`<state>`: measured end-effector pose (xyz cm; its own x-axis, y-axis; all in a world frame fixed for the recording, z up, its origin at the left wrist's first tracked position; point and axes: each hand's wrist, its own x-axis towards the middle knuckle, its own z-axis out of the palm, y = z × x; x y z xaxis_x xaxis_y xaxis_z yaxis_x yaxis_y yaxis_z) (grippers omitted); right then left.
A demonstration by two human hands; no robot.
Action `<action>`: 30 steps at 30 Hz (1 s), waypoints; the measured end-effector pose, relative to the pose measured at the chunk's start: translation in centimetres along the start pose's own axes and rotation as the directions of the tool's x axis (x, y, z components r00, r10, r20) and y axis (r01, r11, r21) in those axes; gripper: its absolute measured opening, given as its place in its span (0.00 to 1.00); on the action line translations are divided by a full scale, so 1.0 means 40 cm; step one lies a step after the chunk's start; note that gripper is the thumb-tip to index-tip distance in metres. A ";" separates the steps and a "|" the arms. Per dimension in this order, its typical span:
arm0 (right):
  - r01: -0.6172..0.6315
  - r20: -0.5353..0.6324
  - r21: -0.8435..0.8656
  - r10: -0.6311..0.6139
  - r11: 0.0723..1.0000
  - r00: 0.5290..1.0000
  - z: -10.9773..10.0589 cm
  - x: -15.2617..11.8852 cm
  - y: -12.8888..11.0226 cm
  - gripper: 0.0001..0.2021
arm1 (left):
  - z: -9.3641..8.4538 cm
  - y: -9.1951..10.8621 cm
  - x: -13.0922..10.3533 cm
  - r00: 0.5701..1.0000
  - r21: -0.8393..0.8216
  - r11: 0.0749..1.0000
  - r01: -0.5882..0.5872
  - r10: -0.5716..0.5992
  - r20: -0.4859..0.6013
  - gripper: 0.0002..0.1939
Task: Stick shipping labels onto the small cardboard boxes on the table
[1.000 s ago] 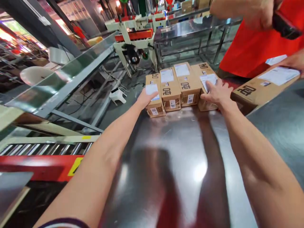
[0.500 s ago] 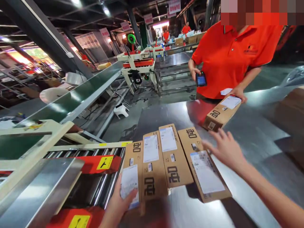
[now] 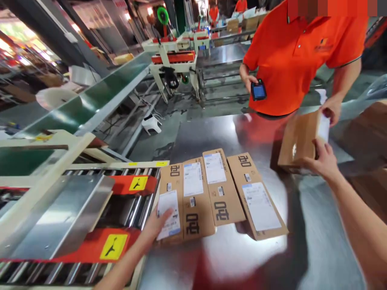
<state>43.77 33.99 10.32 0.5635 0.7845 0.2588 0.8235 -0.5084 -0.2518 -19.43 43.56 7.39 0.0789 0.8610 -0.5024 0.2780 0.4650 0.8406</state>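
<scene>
Several brown cartons with white labels lie side by side on the metal table (image 3: 208,129). My left hand (image 3: 155,225) rests on the leftmost carton (image 3: 173,177), thumb over its label and fingers around its left edge. At the right, my right hand (image 3: 325,161) grips the near end of another brown carton (image 3: 298,139), which is tilted. A co-worker's hand (image 3: 332,108) touches that carton's far end, by its white label. The rightmost carton of the row (image 3: 248,173) lies slightly apart from the others, with no hand on it.
A roller conveyor with red parts (image 3: 123,185) adjoins the table on the left. Across the table stands a person in an orange shirt (image 3: 281,64), holding a handheld device (image 3: 259,90). Brown cartons (image 3: 371,137) sit at the right edge. A white stool (image 3: 151,124) stands beyond.
My right hand has moved right and taken hold of the carton by the co-worker. That carton has turned and shifted right. My left hand remains on the leftmost carton.
</scene>
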 end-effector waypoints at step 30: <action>0.548 0.147 -0.124 -0.531 0.827 0.835 -0.008 -0.516 -0.325 0.32 | 0.016 0.088 0.042 0.996 -0.081 0.995 -0.063 0.068 0.056 0.25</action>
<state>21.43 24.29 8.56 0.0235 0.9769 0.2122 0.9982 -0.0347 0.0493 -17.73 46.51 9.40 0.1512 0.8776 -0.4549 0.1943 0.4248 0.8842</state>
